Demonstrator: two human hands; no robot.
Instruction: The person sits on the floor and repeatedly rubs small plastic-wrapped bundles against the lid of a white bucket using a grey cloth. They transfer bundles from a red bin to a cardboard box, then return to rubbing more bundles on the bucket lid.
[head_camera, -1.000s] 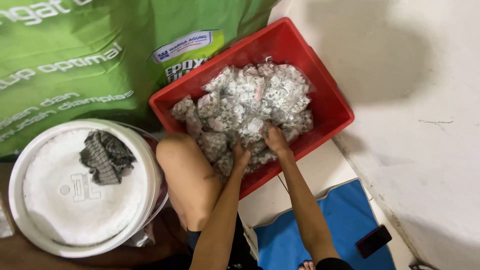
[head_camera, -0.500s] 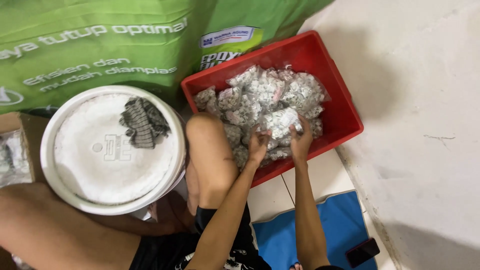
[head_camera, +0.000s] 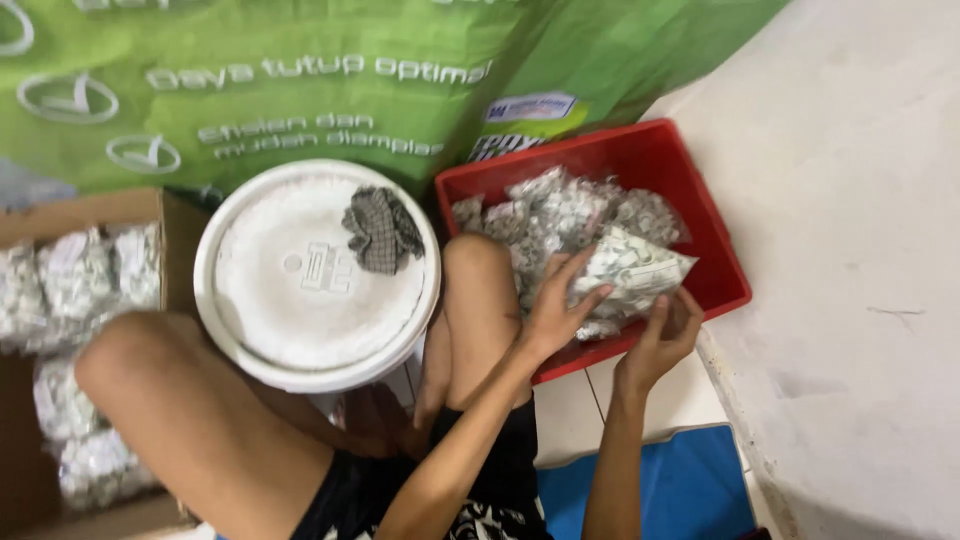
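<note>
Centrally, both hands grip one clear bag (head_camera: 630, 272) of small white pieces, lifted just above the heap of like bags in the red bin (head_camera: 712, 215). Left hand (head_camera: 558, 310): fingers spread and closed against the bag's near left side. Right hand (head_camera: 662, 335): fingers curled round the bag's lower right edge. Bin: on the tiled floor, against the green banner (head_camera: 250, 90) behind and the white wall (head_camera: 860, 200) at right. White bucket lid (head_camera: 300, 290): left of the bin, between the person's knees, with a checked cloth (head_camera: 382, 230) lying on it. Cardboard box (head_camera: 60, 330): far left, holding more bags. Blue mat (head_camera: 690, 485): on the floor below the right forearm.
</note>
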